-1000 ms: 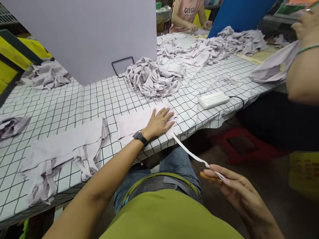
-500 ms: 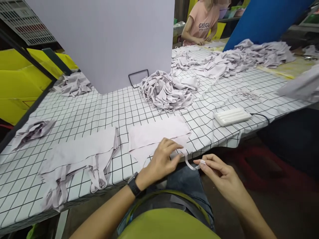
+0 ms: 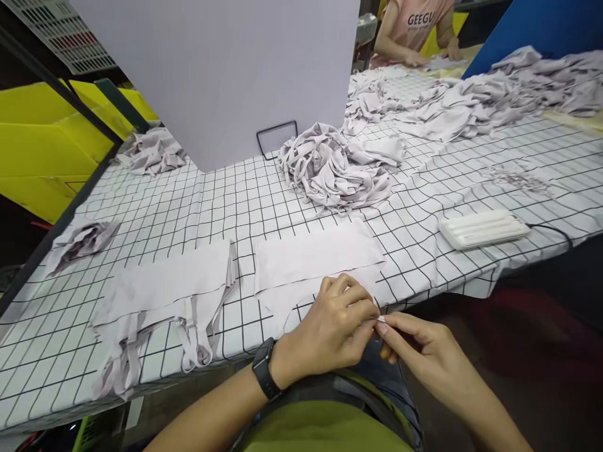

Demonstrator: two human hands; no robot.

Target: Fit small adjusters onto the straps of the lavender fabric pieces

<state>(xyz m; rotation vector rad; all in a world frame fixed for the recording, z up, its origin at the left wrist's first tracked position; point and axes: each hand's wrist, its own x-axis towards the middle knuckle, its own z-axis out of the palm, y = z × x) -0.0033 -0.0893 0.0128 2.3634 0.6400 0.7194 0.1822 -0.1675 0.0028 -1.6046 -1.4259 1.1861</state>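
Observation:
At the table's front edge, my right hand pinches the end of a pale strap between thumb and index finger. My left hand, with a dark watch on its wrist, is closed against the same strap end, its fingertips meeting those of the right. Most of the strap is hidden behind the hands. Just beyond them a pale lilac garment piece lies flat on the grid-patterned cloth. Left of it rests a stack of similar garments, their straps hanging toward the front edge.
A crumpled garment heap sits before a large pale panel with a black wire stand. A white corded device and small scattered pieces lie right. Across the table, a person in a pink shirt handles fabric.
My left hand has moved right to meet my right hand at the strap end. The strap length that showed between them is now hidden. The view has shifted slightly.

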